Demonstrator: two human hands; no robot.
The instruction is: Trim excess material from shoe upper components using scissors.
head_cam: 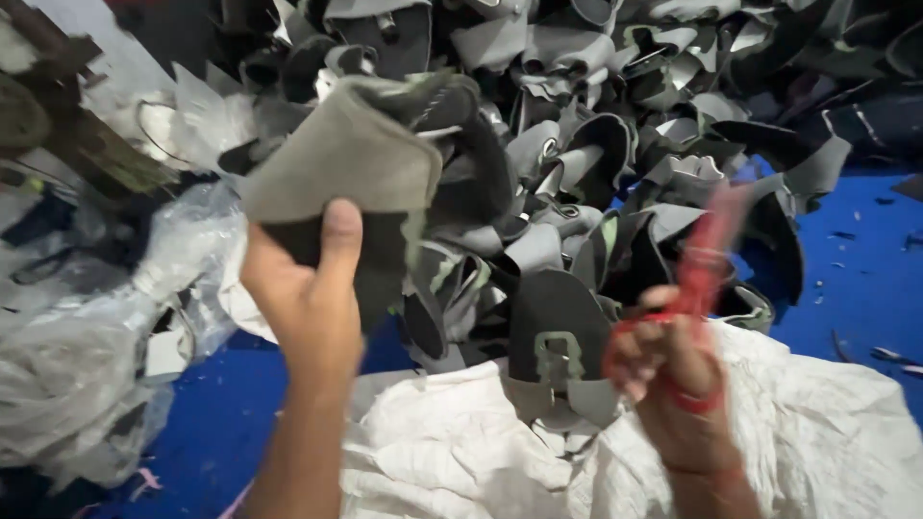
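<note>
The grey shoe upper [361, 159] is held up in the left half of the view, its suede-like grey face turned toward the camera and a dark lining [461, 163] showing along its right side. The left hand [308, 288] grips it from below, thumb pressed flat against the dark lower part, fingers hidden behind the piece. To the right and nearer, the right hand [668, 370] is closed around the handles of red scissors [697, 264], whose blades point up and away; they are blurred, so whether the blades are open or shut cannot be told. The scissors are apart from the held piece.

Behind and between both hands lies a large pile of similar grey and black shoe uppers [615, 163], some with pale green trim, filling the far part of the scene. Beneath the hands, on the near side, a white woven sack [817, 432] is spread out, with a few uppers resting on its far edge. On the left sit crumpled clear plastic bags [87, 356]. A blue floor [865, 279] shows on the right, and also between the bags and the sack, scattered with small scraps.
</note>
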